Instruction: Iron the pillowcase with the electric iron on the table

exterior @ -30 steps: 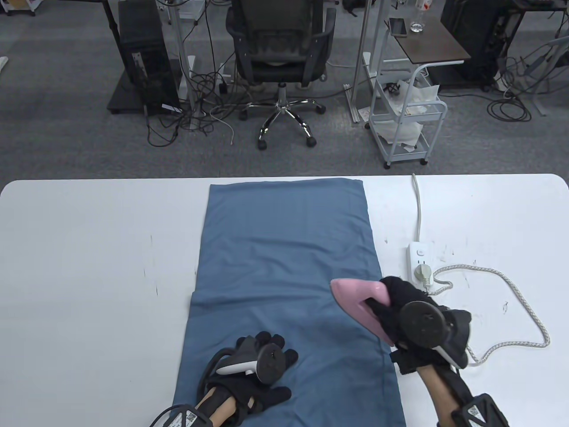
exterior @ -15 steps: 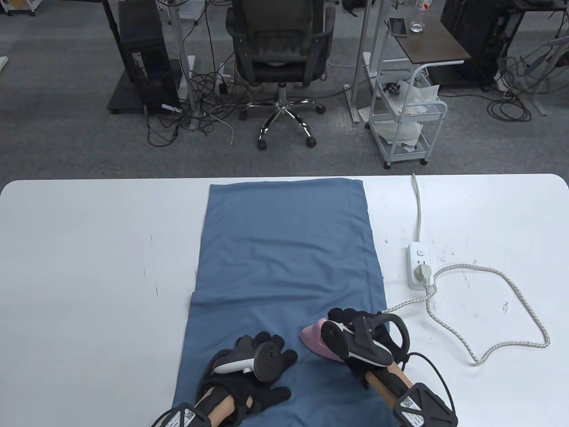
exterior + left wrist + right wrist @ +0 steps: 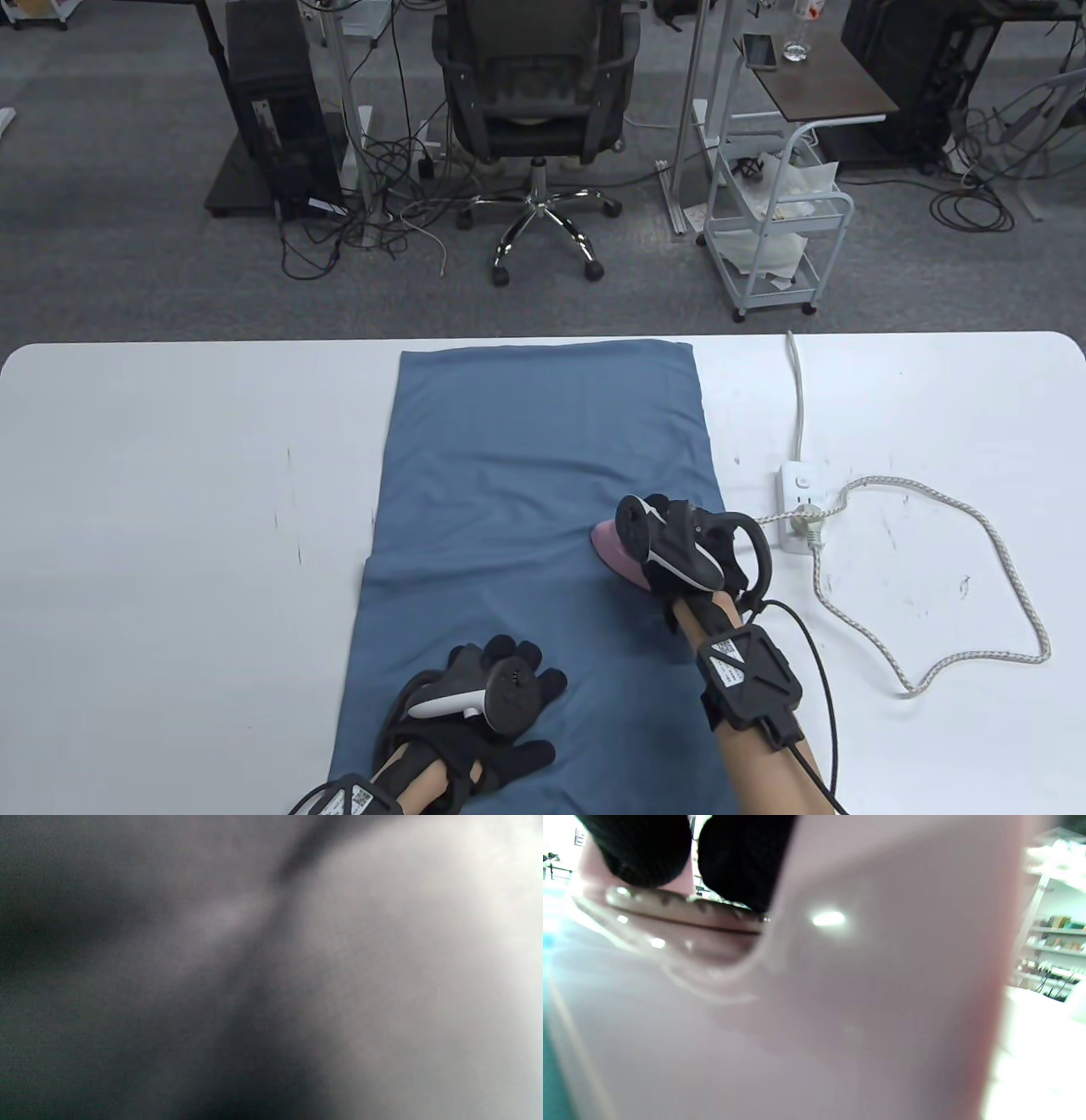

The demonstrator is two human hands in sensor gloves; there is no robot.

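A: Where does the blue pillowcase [image 3: 543, 543] lie?

B: Flat on the white table [image 3: 170, 509], running lengthwise from the far edge to the near one, with a shallow crease across it about midway.

A: And the pink electric iron [image 3: 612, 548]?

B: It sits on the pillowcase, close to the cloth's right edge and just past that crease. The right hand [image 3: 679, 548] grasps its handle; in the right wrist view two black gloved fingers [image 3: 742, 857] curl over the iron's [image 3: 840, 984] pink body.

A: The left hand [image 3: 488, 700]?

B: It rests palm down on the near end of the pillowcase, left of the iron and well apart from it, fingers spread and grasping nothing. The left wrist view is a grey blur.

A: What lies right of the pillowcase?

B: A white power strip [image 3: 797, 509] on the table, with the iron's braided cord [image 3: 1001, 560] plugged in and looping away to the right.
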